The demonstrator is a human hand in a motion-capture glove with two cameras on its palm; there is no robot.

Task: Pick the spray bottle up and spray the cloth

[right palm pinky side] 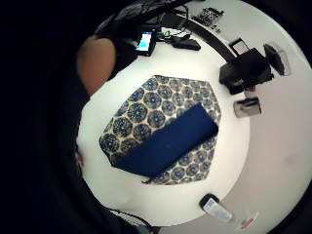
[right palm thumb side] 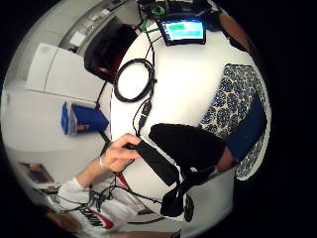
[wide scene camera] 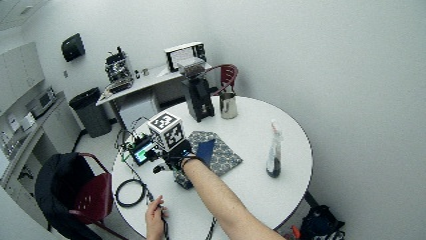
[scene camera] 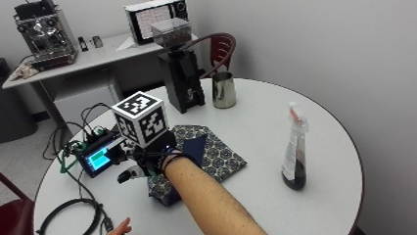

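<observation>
The spray bottle (scene camera: 294, 149) stands upright at the right of the round white table (scene camera: 261, 117); it is clear, with dark liquid at the bottom and a white spray head. A blue patterned cloth (scene camera: 221, 156) lies flat near the table's middle, with a navy part (scene camera: 194, 146) folded over it. My gloved right hand (scene camera: 151, 164) hovers over the cloth's left edge, fingers relaxed and holding nothing, far from the bottle. From the palm, the cloth (right palm pinky side: 156, 105) lies spread below and the bottle (right palm pinky side: 217, 208) shows near the table's rim.
A black coffee grinder (scene camera: 179, 73) and a metal pitcher (scene camera: 223, 90) stand at the table's back. A small lit screen (scene camera: 98, 159) and a coiled black cable (scene camera: 72, 215) lie at the left. The bare left hand (scene camera: 120, 227) rests near the front edge.
</observation>
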